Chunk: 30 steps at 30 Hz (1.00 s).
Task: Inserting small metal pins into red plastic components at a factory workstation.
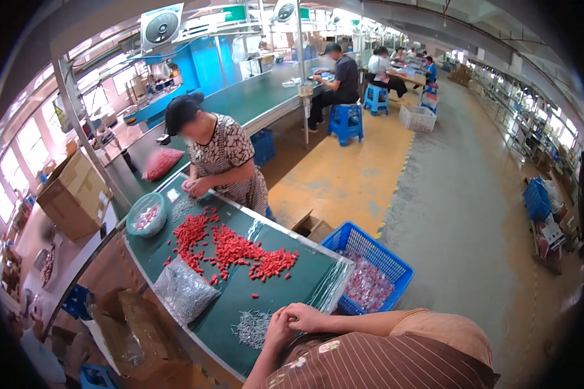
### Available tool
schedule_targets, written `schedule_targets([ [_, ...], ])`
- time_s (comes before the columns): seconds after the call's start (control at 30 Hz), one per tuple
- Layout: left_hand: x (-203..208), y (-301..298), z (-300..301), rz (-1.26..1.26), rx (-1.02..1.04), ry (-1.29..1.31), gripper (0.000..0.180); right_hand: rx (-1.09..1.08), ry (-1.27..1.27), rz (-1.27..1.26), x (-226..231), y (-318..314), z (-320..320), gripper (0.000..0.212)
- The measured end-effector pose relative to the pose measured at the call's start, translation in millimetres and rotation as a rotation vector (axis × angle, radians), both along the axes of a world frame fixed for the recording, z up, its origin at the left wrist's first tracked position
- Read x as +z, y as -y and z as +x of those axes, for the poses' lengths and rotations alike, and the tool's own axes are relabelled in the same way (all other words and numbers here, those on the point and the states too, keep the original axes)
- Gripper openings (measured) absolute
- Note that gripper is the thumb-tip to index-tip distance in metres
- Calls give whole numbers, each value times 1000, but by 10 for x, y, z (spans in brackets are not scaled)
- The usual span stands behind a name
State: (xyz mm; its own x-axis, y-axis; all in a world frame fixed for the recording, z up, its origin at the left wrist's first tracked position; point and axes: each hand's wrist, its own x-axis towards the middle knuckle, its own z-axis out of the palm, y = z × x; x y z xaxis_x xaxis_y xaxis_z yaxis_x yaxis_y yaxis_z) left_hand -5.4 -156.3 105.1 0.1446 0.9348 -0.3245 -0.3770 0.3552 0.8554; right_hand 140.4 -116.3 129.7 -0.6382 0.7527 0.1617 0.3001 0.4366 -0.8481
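My left hand (279, 332) and my right hand (305, 318) meet at the near end of the green table (240, 298). The fingers of both are closed together, and anything between them is too small or hidden to make out. Just left of them lies a pile of thin grey screw-like pieces (252, 329). Farther up the table spreads a large heap of small red plastic pieces (230, 249), with one stray red piece (255, 296) nearer me. A clear plastic bag (183, 292) filled with grey pieces rests at the left edge. Clear plastic strips or bags (331, 285) lie along the right end.
A blue basket (396, 275) of small packets stands against the table's right end. Across the table a co-worker (220, 152) handles something small, beside a green bowl (146, 214). An open carton (136, 337) stands lower left. Blue stools (346, 123) and seated people are farther back.
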Motion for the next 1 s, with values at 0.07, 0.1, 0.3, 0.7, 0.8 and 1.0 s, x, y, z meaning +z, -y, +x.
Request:
schedule_targets([
  [0.07,-246,56,-102,366,-31,-316,39,11,-15,-51,50,-4,-85,20],
  [0.1,-95,64,-74,-32,97,200,39,1,-36,-117,50,33,-119,21],
  [0.3,-278,97,-82,159,41,-208,33,-131,-73,-303,-134,-59,28,16],
  [0.7,190,236,-149,-63,212,-554,22,-54,-39,-384,-117,-151,-66,17],
  [0.8,84,108,-29,26,83,-608,29,-122,-131,-474,-316,-144,157,13],
  [1.0,92,266,-21,-56,68,-529,28,-232,-132,-735,-140,-9,78,18],
])
